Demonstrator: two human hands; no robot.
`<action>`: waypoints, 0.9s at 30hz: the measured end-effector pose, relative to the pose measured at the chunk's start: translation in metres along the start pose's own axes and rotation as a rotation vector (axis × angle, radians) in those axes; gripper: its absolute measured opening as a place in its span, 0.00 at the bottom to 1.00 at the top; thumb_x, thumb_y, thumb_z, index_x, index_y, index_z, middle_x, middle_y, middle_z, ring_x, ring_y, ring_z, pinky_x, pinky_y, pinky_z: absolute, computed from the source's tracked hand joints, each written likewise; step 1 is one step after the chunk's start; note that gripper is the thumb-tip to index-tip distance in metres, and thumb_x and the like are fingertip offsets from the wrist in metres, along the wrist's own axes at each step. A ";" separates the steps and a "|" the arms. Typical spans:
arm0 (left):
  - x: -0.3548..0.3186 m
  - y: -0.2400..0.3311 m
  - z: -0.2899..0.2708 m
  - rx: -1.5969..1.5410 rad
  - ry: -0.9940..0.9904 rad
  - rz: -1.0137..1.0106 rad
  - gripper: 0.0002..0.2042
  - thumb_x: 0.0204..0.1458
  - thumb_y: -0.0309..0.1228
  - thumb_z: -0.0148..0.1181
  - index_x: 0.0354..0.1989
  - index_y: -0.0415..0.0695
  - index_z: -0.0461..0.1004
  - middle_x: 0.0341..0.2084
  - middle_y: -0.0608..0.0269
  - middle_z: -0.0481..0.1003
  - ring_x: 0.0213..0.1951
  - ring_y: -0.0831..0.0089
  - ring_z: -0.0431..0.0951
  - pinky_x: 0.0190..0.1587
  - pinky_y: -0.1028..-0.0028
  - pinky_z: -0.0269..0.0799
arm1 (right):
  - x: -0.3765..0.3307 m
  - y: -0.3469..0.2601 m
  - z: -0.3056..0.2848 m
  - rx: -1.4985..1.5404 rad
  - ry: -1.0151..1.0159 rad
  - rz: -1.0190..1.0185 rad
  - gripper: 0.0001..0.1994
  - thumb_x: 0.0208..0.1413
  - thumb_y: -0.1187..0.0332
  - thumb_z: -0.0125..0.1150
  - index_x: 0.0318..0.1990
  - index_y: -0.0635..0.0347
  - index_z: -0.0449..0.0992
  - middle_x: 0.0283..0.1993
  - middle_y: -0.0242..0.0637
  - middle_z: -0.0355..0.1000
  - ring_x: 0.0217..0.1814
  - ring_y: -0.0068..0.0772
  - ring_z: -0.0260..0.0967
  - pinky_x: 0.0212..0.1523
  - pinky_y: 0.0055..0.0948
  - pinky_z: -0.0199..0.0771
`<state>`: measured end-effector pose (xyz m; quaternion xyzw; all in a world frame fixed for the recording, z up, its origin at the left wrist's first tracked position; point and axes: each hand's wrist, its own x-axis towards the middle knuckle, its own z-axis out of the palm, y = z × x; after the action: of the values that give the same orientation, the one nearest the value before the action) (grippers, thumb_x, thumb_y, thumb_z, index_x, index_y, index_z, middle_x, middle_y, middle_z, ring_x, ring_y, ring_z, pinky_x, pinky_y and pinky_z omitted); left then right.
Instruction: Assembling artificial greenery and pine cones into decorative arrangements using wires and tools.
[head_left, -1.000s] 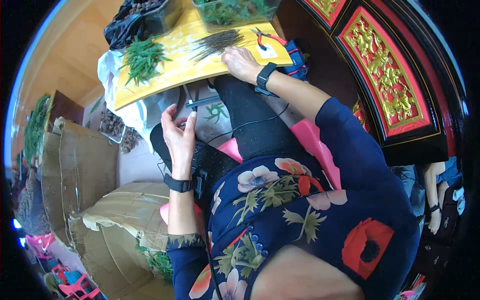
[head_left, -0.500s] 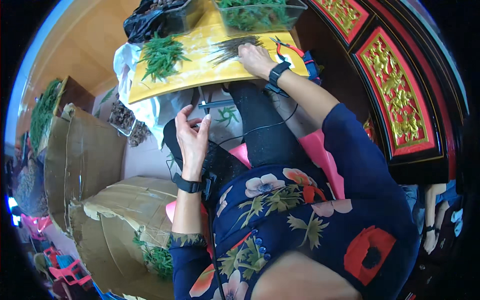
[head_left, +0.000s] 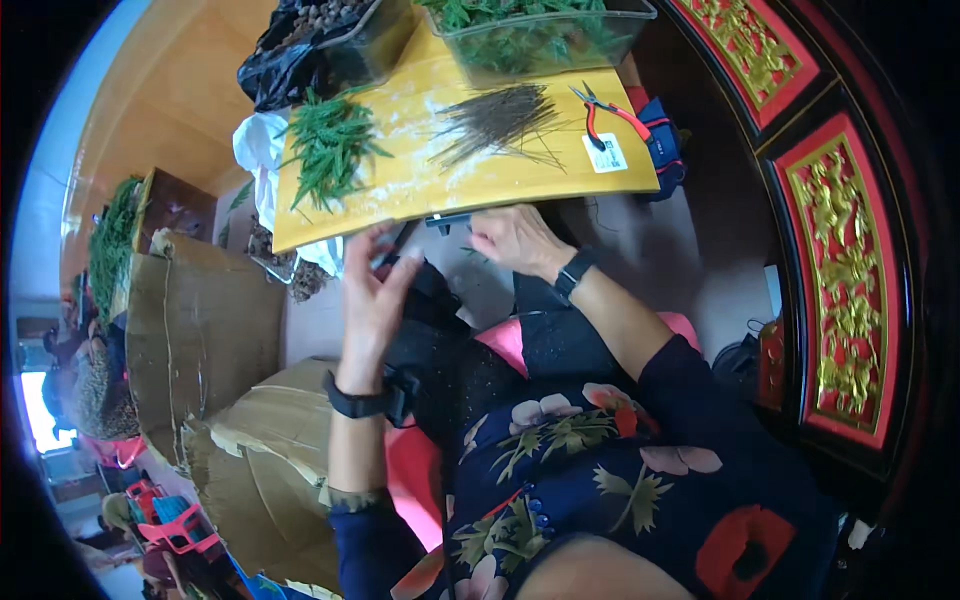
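My left hand (head_left: 372, 295) is raised just below the near edge of the yellow board (head_left: 415, 195), thumb and fingers apart; it is slightly blurred, and I see nothing in it. To its right is my right hand (head_left: 517, 240), fingers drawn together in a pinch; anything between them is too fine to make out. A dark bar-shaped tool (head_left: 446, 221) shows between the two hands, under the board's edge. On the board lie a bundle of thin dark wires (head_left: 502, 120), a heap of green artificial leaf sprigs (head_left: 333, 150) and red-handled pliers (head_left: 610, 115).
At the board's far side stand a clear tub of green sprigs (head_left: 545, 45) and a bin lined with a black bag (head_left: 290, 65) holding brown pieces. Cardboard boxes (head_left: 210, 320) stand on my left. Carved red and gold panels (head_left: 840, 280) rise on the right.
My right hand has left the wire bundle and come down below the board's near edge, closer to my left hand. The wires and pliers are now uncovered. The view has shifted a little.
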<state>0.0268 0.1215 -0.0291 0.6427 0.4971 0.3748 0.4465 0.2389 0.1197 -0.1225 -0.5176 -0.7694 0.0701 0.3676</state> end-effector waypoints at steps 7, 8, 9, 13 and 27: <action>0.159 -0.015 -0.042 0.950 -0.008 0.545 0.23 0.43 0.36 0.62 0.49 0.43 0.68 0.46 0.49 0.68 0.47 0.53 0.68 0.48 0.63 0.64 | -0.021 0.040 0.022 0.139 -0.128 0.221 0.10 0.46 0.63 0.59 0.22 0.59 0.71 0.23 0.42 0.68 0.27 0.44 0.67 0.30 0.39 0.65; 0.175 -0.022 -0.045 1.080 -0.007 0.560 0.22 0.44 0.36 0.62 0.49 0.43 0.68 0.46 0.48 0.68 0.48 0.52 0.68 0.48 0.64 0.65 | -0.019 0.043 0.023 0.205 -0.142 0.289 0.08 0.46 0.63 0.59 0.25 0.58 0.73 0.24 0.43 0.69 0.29 0.45 0.67 0.31 0.39 0.66; 0.187 -0.029 -0.052 1.212 -0.003 0.572 0.22 0.44 0.35 0.62 0.49 0.43 0.68 0.47 0.47 0.68 0.48 0.52 0.68 0.48 0.64 0.65 | -0.016 0.044 0.026 0.273 -0.158 0.354 0.07 0.46 0.64 0.59 0.27 0.57 0.74 0.26 0.43 0.70 0.31 0.46 0.68 0.33 0.39 0.66; 0.202 -0.004 -0.059 1.013 -0.136 0.311 0.22 0.45 0.37 0.61 0.49 0.44 0.68 0.45 0.48 0.69 0.46 0.53 0.70 0.47 0.64 0.66 | -0.012 0.048 0.027 0.312 -0.169 0.397 0.08 0.46 0.64 0.59 0.30 0.57 0.74 0.28 0.42 0.70 0.31 0.45 0.68 0.34 0.39 0.66; 0.338 0.003 -0.133 1.262 0.053 0.565 0.13 0.46 0.35 0.57 0.36 0.41 0.69 0.35 0.51 0.70 0.42 0.52 0.69 0.40 0.61 0.66 | -0.017 0.061 0.041 0.105 -0.009 0.181 0.15 0.46 0.61 0.58 0.40 0.59 0.74 0.38 0.42 0.71 0.39 0.45 0.68 0.41 0.38 0.68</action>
<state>-0.0192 0.4766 0.0288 0.8749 0.4445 0.1314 -0.1401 0.2615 0.1446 -0.1901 -0.5648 -0.7164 0.1456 0.3829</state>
